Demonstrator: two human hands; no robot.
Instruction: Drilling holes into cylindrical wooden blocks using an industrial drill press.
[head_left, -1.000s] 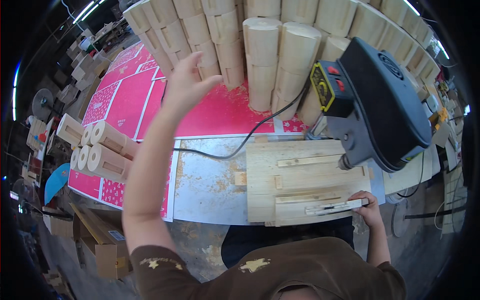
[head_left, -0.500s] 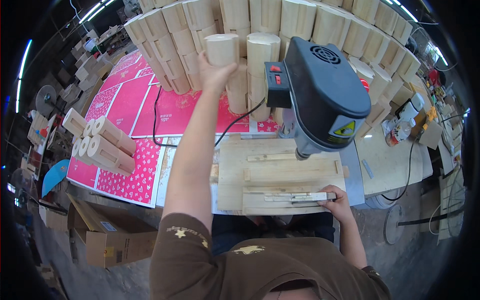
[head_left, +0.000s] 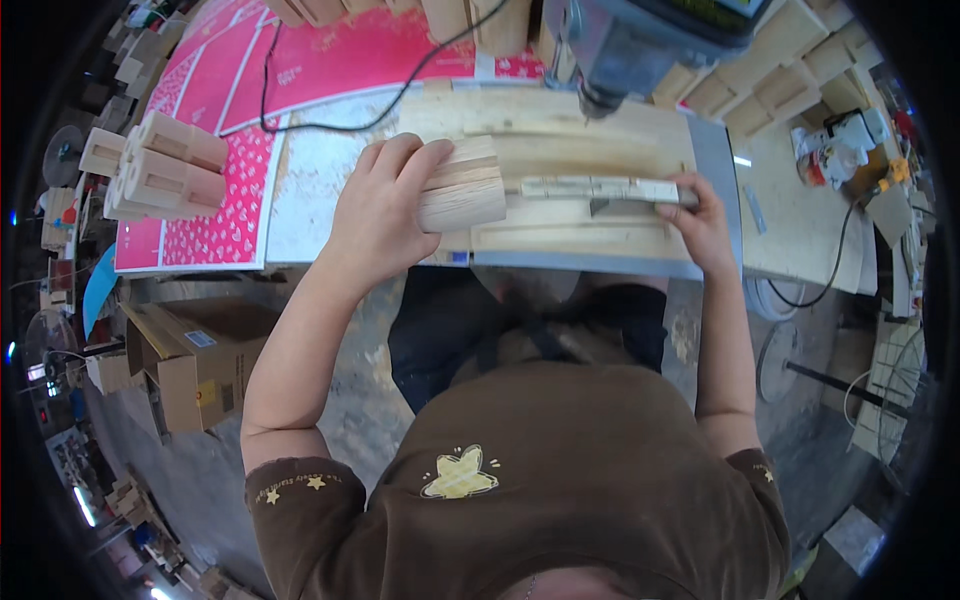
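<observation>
In my left hand (head_left: 378, 210) is a short, thick wooden cylinder (head_left: 468, 190), lying on its side with a lengthwise groove facing up. My fingers wrap its left end, over the left part of the wooden board (head_left: 570, 125) on the workbench. My right hand (head_left: 705, 222) grips the right end of a narrow, light wooden strip (head_left: 600, 188), which has a dark piece at that end and a dark part below it. The strip points left toward the cylinder's right end; whether they touch is hard to tell. Beyond both hands hangs the drill press (head_left: 650, 55), its chuck (head_left: 600, 100) pointing down.
Grooved wooden cylinders (head_left: 180, 170) are piled on pink printed sheets (head_left: 330, 65) at left, with more at the back. A black cable (head_left: 345, 128) loops across the bench. A cardboard box (head_left: 205, 365) stands at lower left; bottles (head_left: 835, 160) sit at right.
My left hand has brought a cylinder from the rear stacks down to the board, tipping it onto its side. My right hand still holds the strip. The view has tilted down.
</observation>
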